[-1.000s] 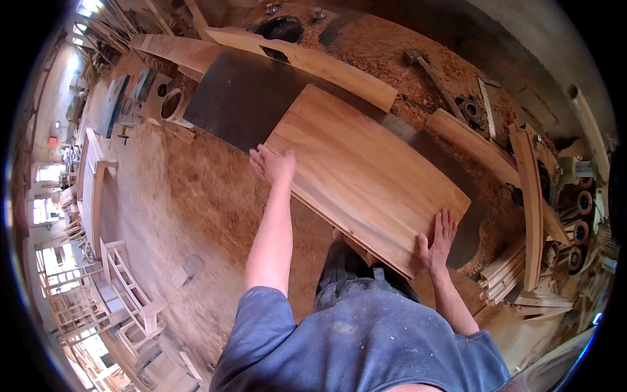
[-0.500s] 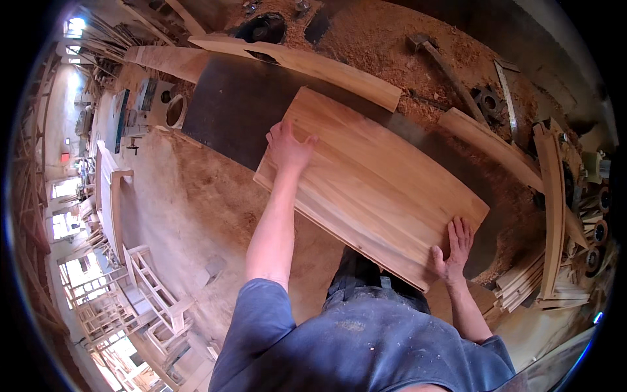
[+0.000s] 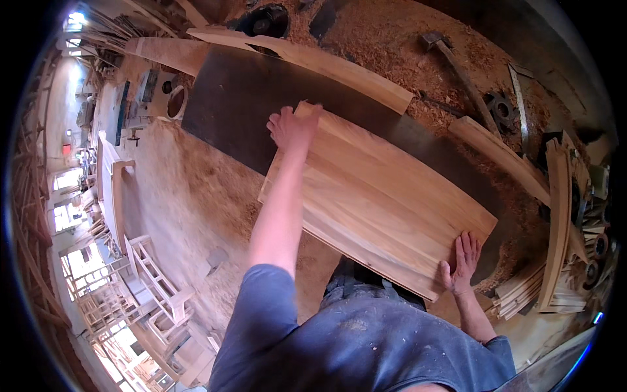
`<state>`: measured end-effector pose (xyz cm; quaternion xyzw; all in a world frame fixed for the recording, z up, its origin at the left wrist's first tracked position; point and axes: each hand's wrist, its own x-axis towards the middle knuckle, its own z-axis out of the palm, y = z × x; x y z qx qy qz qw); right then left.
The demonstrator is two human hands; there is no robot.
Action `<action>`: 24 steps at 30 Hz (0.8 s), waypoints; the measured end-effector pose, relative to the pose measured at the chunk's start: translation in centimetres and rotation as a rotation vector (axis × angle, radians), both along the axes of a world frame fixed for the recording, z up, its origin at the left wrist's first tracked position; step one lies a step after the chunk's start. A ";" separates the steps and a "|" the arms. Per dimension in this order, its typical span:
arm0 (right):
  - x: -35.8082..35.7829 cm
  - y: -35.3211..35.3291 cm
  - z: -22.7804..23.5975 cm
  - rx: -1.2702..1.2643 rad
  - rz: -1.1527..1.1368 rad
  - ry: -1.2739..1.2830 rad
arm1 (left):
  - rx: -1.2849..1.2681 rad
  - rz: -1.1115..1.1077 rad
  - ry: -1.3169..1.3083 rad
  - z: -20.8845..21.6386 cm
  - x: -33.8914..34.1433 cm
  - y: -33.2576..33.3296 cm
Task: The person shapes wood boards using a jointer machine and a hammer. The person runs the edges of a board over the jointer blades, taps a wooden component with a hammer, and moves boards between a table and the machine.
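Note:
A broad wooden panel of pale, glued-up boards lies slantwise on a dark flat machine table, its near edge close to my body. My left hand is at the panel's far left corner, with fingers bent over the end and the corner. My right hand rests on the near right end, fingers stretched flat on the wood and thumb apart. The undersides of both hands are hidden.
A long board runs along the table's far side. Beyond lie shavings, a hammer-like tool and a metal square. A beam and stacked offcuts are on the right; a wooden frame stands at left.
My left hand has slid from the panel's left end to its far left corner. The panel has shifted slightly toward me. My right hand stays at the right end; the view has shifted a little.

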<state>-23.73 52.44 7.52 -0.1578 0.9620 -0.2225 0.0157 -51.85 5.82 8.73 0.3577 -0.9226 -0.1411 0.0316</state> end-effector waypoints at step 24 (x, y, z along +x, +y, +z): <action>-0.7 -1.4 -0.3 -0.105 -0.082 0.050 | 0.037 -0.196 0.207 -2.8 10.9 -0.8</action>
